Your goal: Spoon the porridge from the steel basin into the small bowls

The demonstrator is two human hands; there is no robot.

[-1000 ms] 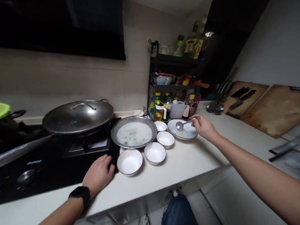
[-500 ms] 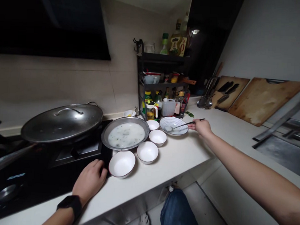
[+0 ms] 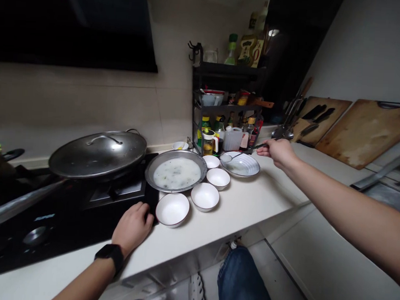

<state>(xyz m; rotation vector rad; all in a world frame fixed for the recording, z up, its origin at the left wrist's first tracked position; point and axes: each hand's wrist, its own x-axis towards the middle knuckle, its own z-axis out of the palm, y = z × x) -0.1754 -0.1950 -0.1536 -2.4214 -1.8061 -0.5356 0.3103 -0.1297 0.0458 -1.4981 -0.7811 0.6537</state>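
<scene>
My right hand [image 3: 279, 152] is closed round the dark handle of a spoon [image 3: 237, 155]. The spoon's pale round head is at the left rim of a wide bowl with a fine blue pattern [image 3: 247, 167]. A little clear or whitish liquid seems to lie in that bowl. Beside it stand several small white bowls with dark rims, the nearest white bowl [image 3: 172, 209] among them. A metal basin [image 3: 149, 176] of milky soup with dark bits stands behind them. My left hand [image 3: 133, 226], fingers curled in, rests at the hob's edge near the nearest bowl, holding nothing visible.
A large lidded wok [image 3: 98, 156] sits on the black hob [image 3: 80, 220], its long handle pointing left. Behind the bowls rises a dark rack [image 3: 230, 70] of bottles and jars. Cutting boards [image 3: 365, 130] and a knife block [image 3: 302, 128] lean at the right wall.
My right hand has lifted slightly, and the spoon's head has moved from inside the patterned bowl to its left rim. My left hand stays at the hob's edge. The view has shifted left.
</scene>
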